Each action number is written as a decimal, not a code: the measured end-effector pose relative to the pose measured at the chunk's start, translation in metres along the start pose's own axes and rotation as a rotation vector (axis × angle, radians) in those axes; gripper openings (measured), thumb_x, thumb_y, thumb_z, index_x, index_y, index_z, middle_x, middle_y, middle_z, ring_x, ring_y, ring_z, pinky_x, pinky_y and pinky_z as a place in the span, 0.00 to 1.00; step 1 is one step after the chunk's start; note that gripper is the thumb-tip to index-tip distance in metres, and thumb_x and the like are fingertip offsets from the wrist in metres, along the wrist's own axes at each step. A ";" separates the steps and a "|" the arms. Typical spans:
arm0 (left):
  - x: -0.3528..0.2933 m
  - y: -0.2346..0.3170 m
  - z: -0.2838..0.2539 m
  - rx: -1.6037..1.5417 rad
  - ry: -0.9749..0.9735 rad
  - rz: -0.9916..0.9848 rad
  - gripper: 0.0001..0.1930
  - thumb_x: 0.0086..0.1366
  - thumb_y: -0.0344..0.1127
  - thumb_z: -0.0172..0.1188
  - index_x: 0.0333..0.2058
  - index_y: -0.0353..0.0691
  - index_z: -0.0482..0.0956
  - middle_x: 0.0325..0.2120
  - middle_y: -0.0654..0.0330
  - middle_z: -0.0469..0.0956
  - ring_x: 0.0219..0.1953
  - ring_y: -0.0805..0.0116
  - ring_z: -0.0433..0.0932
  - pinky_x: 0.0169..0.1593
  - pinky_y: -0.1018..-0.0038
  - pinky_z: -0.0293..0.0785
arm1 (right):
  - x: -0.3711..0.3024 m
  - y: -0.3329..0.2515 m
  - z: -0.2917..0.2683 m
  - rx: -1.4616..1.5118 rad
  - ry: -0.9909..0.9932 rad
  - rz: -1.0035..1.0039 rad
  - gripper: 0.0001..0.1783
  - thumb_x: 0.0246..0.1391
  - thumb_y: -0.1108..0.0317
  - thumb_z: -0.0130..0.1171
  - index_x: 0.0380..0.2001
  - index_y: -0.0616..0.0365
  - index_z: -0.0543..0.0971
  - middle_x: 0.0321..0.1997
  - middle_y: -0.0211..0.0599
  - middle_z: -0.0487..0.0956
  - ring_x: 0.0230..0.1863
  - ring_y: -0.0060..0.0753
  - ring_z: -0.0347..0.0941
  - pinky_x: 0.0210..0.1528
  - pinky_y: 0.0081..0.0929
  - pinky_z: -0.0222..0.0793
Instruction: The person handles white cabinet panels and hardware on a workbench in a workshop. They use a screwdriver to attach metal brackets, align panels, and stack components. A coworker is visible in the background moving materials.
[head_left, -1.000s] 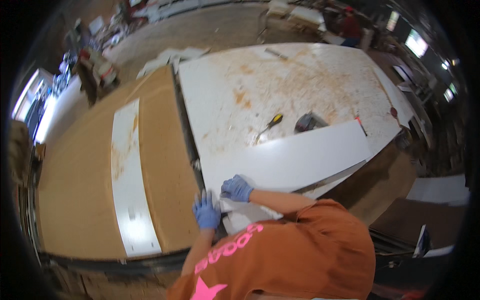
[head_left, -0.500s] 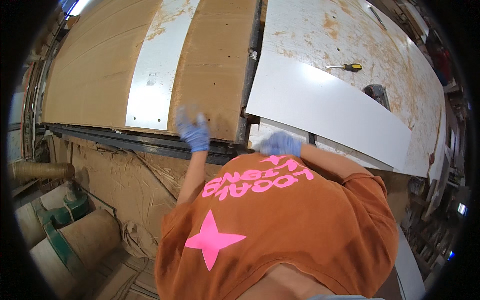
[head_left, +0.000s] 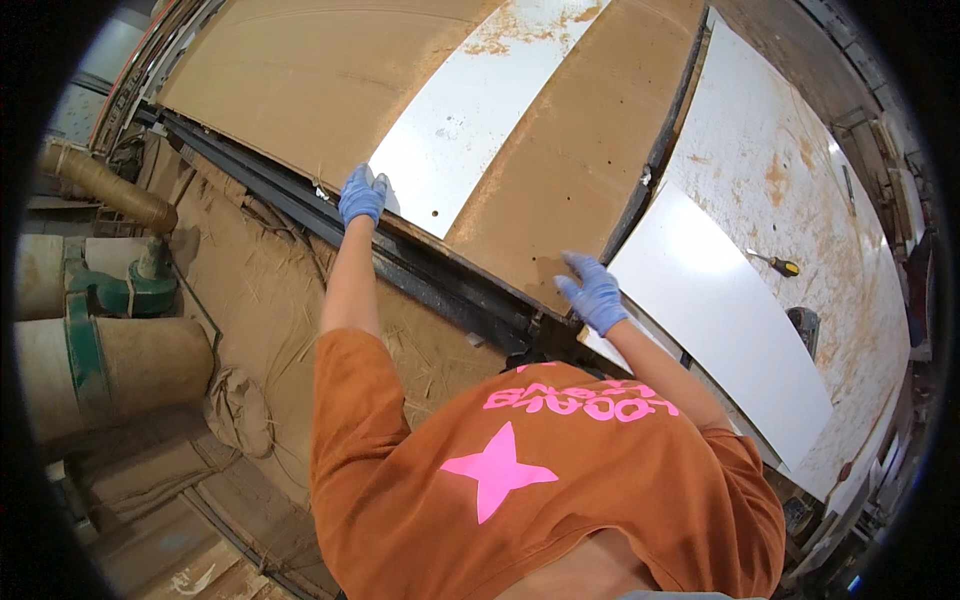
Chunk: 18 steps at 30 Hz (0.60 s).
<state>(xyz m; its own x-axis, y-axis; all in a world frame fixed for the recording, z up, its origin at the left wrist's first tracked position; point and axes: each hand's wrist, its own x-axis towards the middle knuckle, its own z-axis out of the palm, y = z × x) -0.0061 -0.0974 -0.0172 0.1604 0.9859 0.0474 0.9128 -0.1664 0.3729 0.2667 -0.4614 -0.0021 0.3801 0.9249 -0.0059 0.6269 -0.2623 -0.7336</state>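
A long white strip panel (head_left: pixel 465 140) lies on the brown, dust-coated table (head_left: pixel 560 200). My left hand (head_left: pixel 362 197), in a blue glove, rests at the strip's near left corner, with its fingers stretched forward and the thumb apart. I cannot make out whether any finger goes under the edge. Near the right end of the brown surface is my right hand (head_left: pixel 595 293), also gloved in blue. Its fingers are spread and nothing is in them. Beside it, a wide white panel (head_left: pixel 715 310) lies on the right-hand worktop.
A screwdriver (head_left: pixel 775 264) with a yellow and black handle and a dark tool (head_left: pixel 803 330) lie on the scuffed white worktop (head_left: pixel 800 190). A dark metal rail (head_left: pixel 440 270) runs along the near table edge. Green-banded drums (head_left: pixel 150 350) and a hose (head_left: pixel 110 185) stand at left.
The view has swung left. My left hand has moved from the brown surface right of the strip to the strip's left corner. My right hand has come forward, fingers spreading.
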 end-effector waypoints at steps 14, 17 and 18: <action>0.018 -0.017 0.005 -0.017 -0.042 0.016 0.34 0.59 0.55 0.57 0.53 0.29 0.70 0.53 0.40 0.69 0.55 0.46 0.68 0.58 0.60 0.64 | -0.182 0.147 -0.107 0.195 1.256 0.839 0.30 0.48 0.67 0.64 0.56 0.58 0.69 0.55 0.45 0.69 0.54 0.42 0.67 0.56 0.34 0.65; -0.001 0.027 -0.005 0.154 -0.029 -0.040 0.35 0.60 0.58 0.55 0.56 0.32 0.67 0.56 0.44 0.67 0.58 0.48 0.66 0.60 0.61 0.62 | -0.225 0.187 -0.144 0.690 1.818 0.975 0.31 0.47 0.66 0.66 0.55 0.55 0.68 0.52 0.40 0.70 0.51 0.40 0.68 0.54 0.38 0.66; -0.001 0.030 0.003 0.181 -0.010 -0.021 0.35 0.61 0.58 0.54 0.57 0.35 0.66 0.57 0.46 0.67 0.58 0.48 0.66 0.60 0.61 0.62 | -0.237 0.198 -0.153 0.874 1.980 0.959 0.30 0.46 0.65 0.67 0.54 0.53 0.69 0.51 0.38 0.71 0.49 0.39 0.68 0.54 0.39 0.66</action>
<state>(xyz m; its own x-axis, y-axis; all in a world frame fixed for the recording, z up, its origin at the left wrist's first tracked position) 0.0226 -0.1032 -0.0091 0.1436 0.9891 0.0315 0.9686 -0.1470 0.2006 0.4047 -0.7751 -0.0424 0.5501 -0.7487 -0.3700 -0.1733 0.3311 -0.9275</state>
